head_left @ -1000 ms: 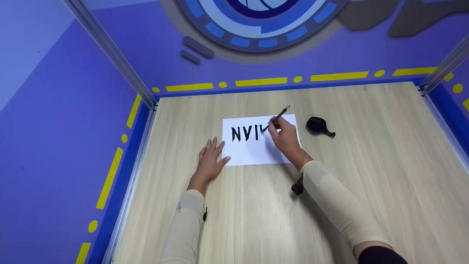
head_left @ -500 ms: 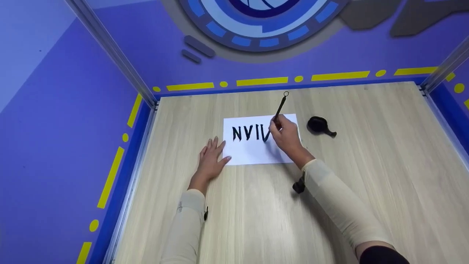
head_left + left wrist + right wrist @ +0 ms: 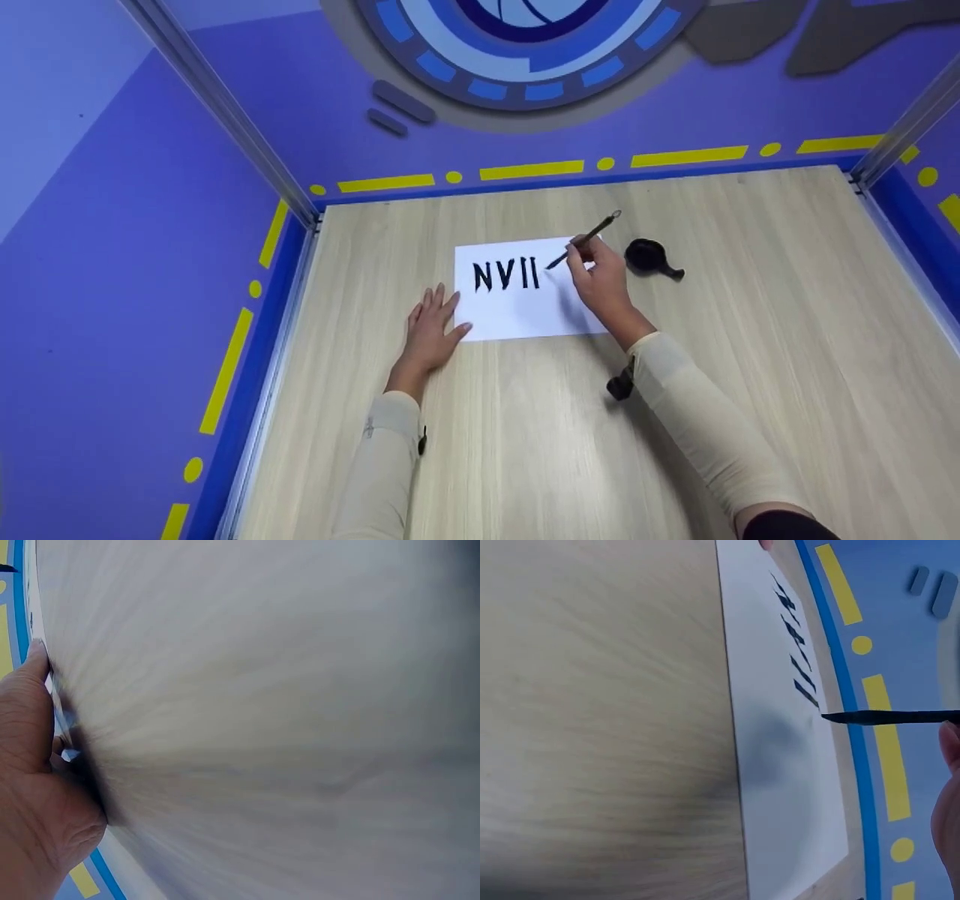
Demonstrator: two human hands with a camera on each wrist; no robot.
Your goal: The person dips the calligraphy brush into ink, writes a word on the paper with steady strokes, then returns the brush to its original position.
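Observation:
A white sheet of paper [image 3: 510, 319] lies on the wooden table, with black brushed strokes [image 3: 506, 274] that look like "NVII" across its upper left. My right hand [image 3: 602, 281] pinches a dark ink brush [image 3: 598, 229] over the paper's right half. In the right wrist view the pointed brush tip [image 3: 836, 718] is just beside the last stroke; whether it touches the paper I cannot tell. At the sheet's left edge my left hand [image 3: 431, 334] rests flat, fingers spread, fingertips and thumb on the border. The left wrist view shows mostly table and part of that hand.
A small black dish with a short handle [image 3: 648, 256] stands on the table [image 3: 750, 337] just right of the paper. Blue-purple panels with yellow marks [image 3: 531, 170] close off the back and sides. Metal posts [image 3: 247, 131] stand at the corners.
The right hand has drawn a second upright stroke after the first, pulling the brush downward. It has since moved up and right, tilting the brush handle to the right. The left hand stays put.

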